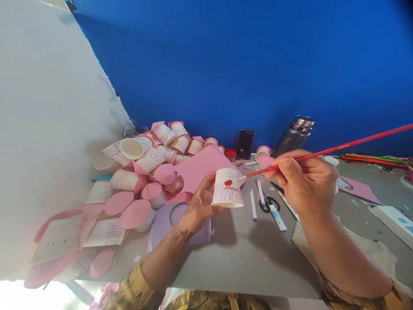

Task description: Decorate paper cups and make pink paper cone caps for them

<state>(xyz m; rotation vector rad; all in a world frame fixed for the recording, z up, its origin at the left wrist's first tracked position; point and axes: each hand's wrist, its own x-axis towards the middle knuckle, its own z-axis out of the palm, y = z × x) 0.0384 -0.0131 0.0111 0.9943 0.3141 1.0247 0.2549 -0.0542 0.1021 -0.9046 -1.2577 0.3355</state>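
My left hand [200,202] grips a white paper cup [222,196], held upside down with its rim low and a little above the table. Purple scalloped lines and small red dabs mark the cup's side. In my right hand [306,181] is a long red paintbrush [342,147], pinched between thumb and fingers. The brush's pale tip, with red paint on it, meets or nearly meets the cup's side near a red patch. Below and right of the cup lie a white marker [253,206], scissors [273,202] with black handles and a blue-and-white tube [278,218].
Decorated paper cups [151,159] with pink paper pieces heap up at the left. Pink paper [209,168] and a lilac sheet [190,234] lie nearby. Behind stand a phone [245,144], a red paint pot [230,154] and a dark flask [292,137]. A power strip [392,221] sits right.
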